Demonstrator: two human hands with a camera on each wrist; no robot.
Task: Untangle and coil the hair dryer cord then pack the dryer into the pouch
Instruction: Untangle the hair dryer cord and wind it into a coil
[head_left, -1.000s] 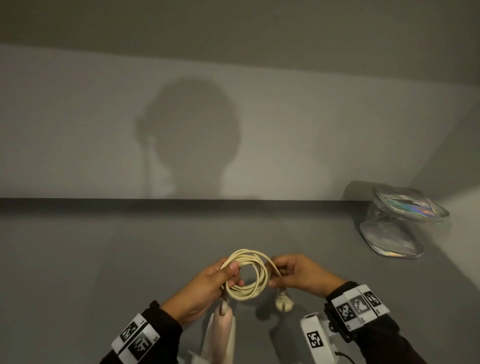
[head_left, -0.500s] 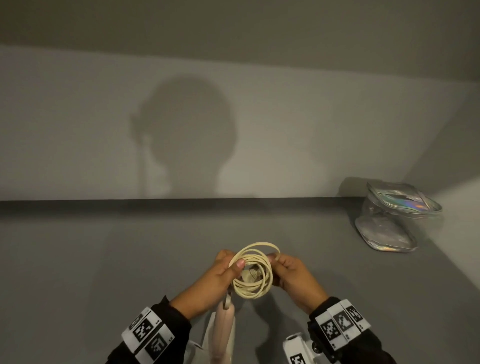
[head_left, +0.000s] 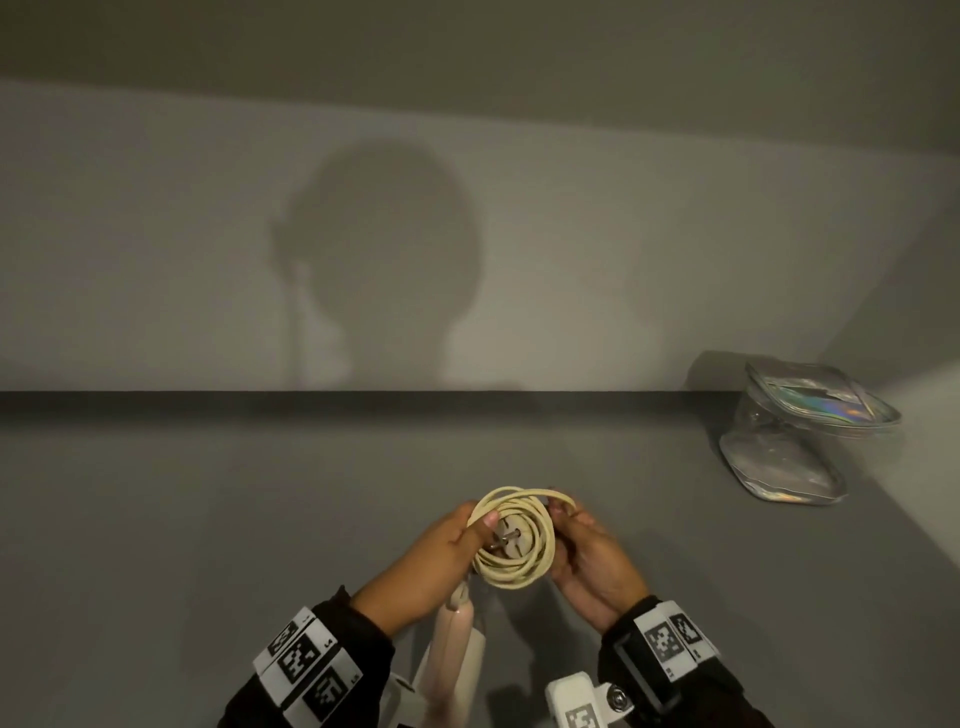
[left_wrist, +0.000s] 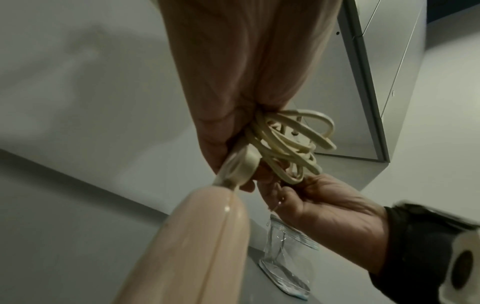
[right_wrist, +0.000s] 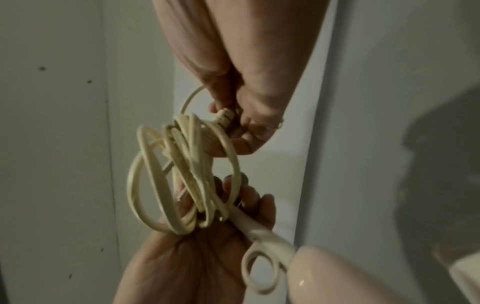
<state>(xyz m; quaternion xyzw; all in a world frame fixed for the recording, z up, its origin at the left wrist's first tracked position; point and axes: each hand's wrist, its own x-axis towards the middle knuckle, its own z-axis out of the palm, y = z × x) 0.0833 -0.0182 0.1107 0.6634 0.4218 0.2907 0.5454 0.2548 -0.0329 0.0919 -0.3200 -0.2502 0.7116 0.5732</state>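
Note:
A cream cord coil (head_left: 519, 564) is held up between both hands over the grey table. My left hand (head_left: 480, 525) grips the coil's left side, thumb on top, where the cord meets the pink dryer handle (head_left: 457, 639) hanging below. The plug (head_left: 511, 538) sits in the coil's middle with its pins facing me. My right hand (head_left: 561, 514) is at the coil's right side. In the right wrist view its fingers (right_wrist: 233, 131) pinch the plug's ribbed neck (right_wrist: 224, 116) behind the coil (right_wrist: 182, 174). The dryer's head is out of view.
A clear iridescent pouch (head_left: 795, 447) stands open at the far right of the table (head_left: 208, 519), near the wall corner, about two hand lengths from the coil. The wall runs along the table's far edge.
The plug hung below the coil a second ago; my right hand has brought it into the coil's middle. Both hands have drawn closer together.

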